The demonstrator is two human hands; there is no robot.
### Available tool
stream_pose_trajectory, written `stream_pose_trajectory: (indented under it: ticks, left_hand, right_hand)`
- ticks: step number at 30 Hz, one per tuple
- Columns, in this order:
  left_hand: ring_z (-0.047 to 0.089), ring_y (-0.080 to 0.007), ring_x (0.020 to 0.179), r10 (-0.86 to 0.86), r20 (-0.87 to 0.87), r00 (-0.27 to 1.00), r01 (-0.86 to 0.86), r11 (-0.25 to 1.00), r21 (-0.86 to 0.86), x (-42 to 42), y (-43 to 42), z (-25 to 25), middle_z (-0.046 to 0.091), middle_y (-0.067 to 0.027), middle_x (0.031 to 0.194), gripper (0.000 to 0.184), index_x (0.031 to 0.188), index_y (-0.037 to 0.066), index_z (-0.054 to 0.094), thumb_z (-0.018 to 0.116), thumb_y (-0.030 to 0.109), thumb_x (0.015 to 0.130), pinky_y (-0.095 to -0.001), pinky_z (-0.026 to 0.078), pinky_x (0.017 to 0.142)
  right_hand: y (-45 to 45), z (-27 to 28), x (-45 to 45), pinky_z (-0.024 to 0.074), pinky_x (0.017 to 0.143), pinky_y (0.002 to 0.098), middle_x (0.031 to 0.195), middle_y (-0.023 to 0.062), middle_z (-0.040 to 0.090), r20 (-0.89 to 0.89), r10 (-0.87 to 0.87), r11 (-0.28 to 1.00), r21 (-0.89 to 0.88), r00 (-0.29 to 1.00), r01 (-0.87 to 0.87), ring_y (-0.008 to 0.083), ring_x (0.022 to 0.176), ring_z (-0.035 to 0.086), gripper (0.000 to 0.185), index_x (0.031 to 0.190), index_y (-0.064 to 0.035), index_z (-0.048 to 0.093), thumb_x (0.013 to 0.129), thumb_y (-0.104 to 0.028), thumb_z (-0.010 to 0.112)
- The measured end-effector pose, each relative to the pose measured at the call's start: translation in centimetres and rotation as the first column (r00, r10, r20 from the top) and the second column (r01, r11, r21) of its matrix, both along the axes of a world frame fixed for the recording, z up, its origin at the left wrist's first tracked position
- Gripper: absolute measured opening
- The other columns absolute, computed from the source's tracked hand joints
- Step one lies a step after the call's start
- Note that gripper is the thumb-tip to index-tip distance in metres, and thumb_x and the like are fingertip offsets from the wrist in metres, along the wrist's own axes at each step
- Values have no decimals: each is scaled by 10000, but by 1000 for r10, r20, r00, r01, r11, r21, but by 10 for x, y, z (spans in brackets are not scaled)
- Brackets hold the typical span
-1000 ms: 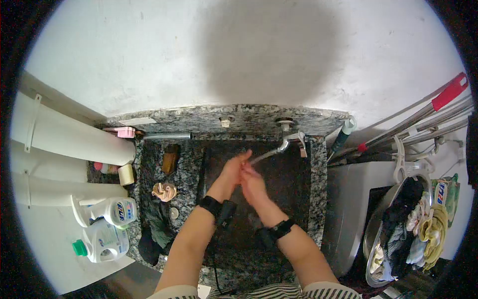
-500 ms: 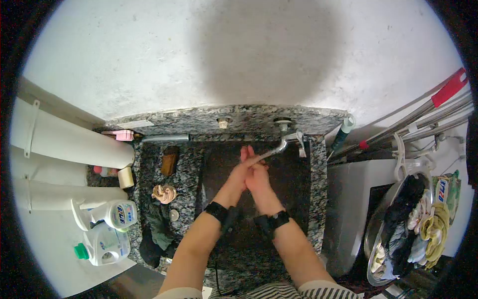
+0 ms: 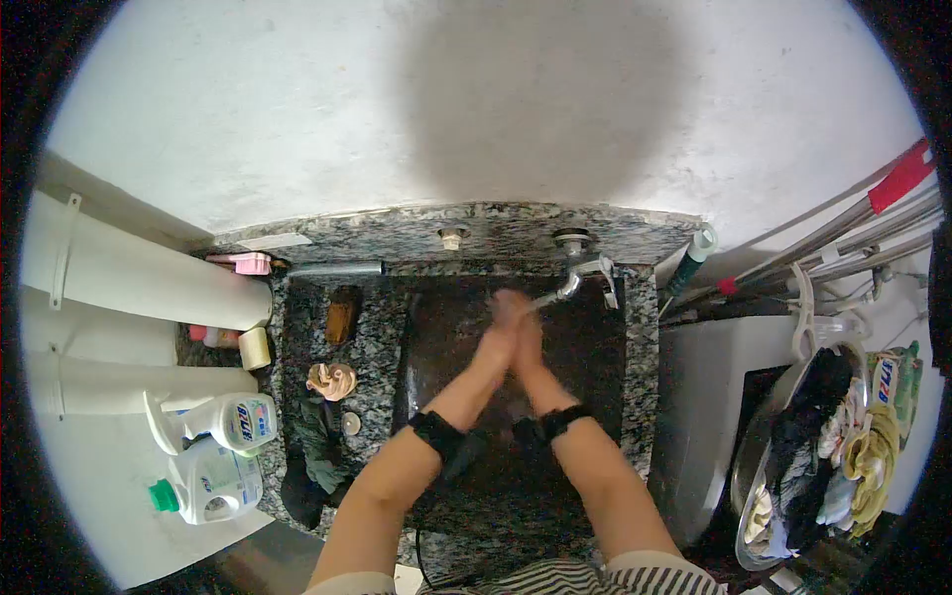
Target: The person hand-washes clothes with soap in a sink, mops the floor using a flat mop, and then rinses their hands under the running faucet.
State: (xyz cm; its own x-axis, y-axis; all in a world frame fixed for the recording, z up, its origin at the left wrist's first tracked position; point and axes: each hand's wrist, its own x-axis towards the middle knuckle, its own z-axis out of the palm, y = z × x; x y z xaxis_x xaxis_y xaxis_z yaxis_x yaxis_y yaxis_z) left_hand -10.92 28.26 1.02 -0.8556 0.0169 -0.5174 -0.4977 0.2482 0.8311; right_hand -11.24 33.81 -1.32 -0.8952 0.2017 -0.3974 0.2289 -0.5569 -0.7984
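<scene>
My left hand and my right hand are pressed together over the dark sink basin. Their fingers are smeared by motion, so how they are bent cannot be made out. Just to the right, the metal tap sends a thin stream of water onto them. No object shows between the palms. Black bands circle both wrists.
On the speckled stone counter at left lie a brown block, a beige scrunched item and dark cloth. Beyond stand a spray bottle and a green-capped jug. At right, a metal basin holds clothes.
Both hands have shifted slightly, still together by the water. The fingers, sharper and stretched out before, are blurred now. The whole view has moved a little.
</scene>
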Motion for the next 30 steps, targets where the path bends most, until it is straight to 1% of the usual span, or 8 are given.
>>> stream_pose_trajectory:
  ticks: [4, 9, 11, 13, 18, 22, 24, 30]
  left_hand:
    - [504, -192, 927, 66, 307, 950, -149, 956, 254, -12, -2, -8, 585, -139, 1007, 624, 1040, -23, 569, 363, 542, 876, -349, 422, 763]
    - [473, -219, 1051, -187, 372, 909, 186, 982, 38, 15, 2, 3, 533, -155, 1152, 616, 1177, 1, 501, 346, 523, 889, -331, 374, 881]
    - [471, -208, 1015, -165, -48, 985, 166, 986, 21, 23, 8, 12, 529, -120, 1141, 566, 1172, 25, 506, 330, 493, 907, -336, 387, 868]
    - [443, -226, 1098, -102, 346, 933, 99, 995, 27, -6, -9, 25, 484, -127, 1215, 548, 1229, 25, 458, 302, 453, 926, -337, 344, 945]
    - [306, -216, 1244, -146, 405, 903, -30, 917, 397, 12, -14, 39, 361, -104, 1338, 494, 1310, 34, 346, 410, 329, 918, -342, 175, 1061]
    - [493, -216, 1063, -102, 41, 994, 77, 909, 409, 31, -34, 42, 528, -89, 1151, 393, 1165, 47, 484, 437, 341, 909, -335, 374, 945]
    - [469, -213, 1081, 188, 390, 901, -421, 590, 689, 25, -59, 20, 504, -87, 1158, 390, 1185, 37, 466, 408, 317, 920, -329, 372, 902]
    - [466, -234, 1096, 76, 397, 915, -385, 459, 801, 12, -53, -7, 484, -122, 1176, 323, 1161, -8, 457, 482, 165, 890, -348, 365, 973]
  right_hand:
    - [-19, 24, 19, 291, 995, 327, 1291, 94, 397, 128, -91, 900, -414, 988, 136, 222, 1197, 361, 428, 1278, -7, 356, 920, -243, 353]
    - [-16, -22, 29, 314, 966, 327, 1257, 71, 436, -177, -155, 988, -45, 972, 149, 204, 1143, 400, 452, 1260, -46, 396, 935, -354, 335]
    - [-23, 38, 24, 335, 943, 320, 1226, 53, 465, -59, -347, 871, 350, 936, 345, 183, 1094, 431, 424, 1220, -71, 443, 928, -367, 358]
    - [-15, 79, 19, 325, 953, 324, 1206, 44, 474, 439, 18, 908, -383, 899, 169, 178, 1103, 428, 434, 1222, -75, 446, 906, -371, 414]
    - [-26, -7, 23, 433, 824, 350, 1057, 59, 530, 227, -153, 921, -321, 962, 223, 208, 957, 520, 430, 1143, -61, 491, 865, -389, 481]
    - [9, 2, 5, 483, 815, 368, 929, 90, 573, 262, -138, 808, -528, 955, 262, 264, 919, 565, 272, 1040, -17, 514, 859, -219, 519]
    - [6, 13, 8, 439, 872, 371, 995, 138, 571, 96, -58, 659, -744, 994, 110, 271, 937, 554, 226, 1019, 3, 519, 840, -134, 508]
    - [21, 76, 36, 419, 929, 355, 1171, 173, 478, -43, -67, 834, -551, 997, 32, 265, 1048, 509, 378, 1173, 30, 441, 821, -61, 546]
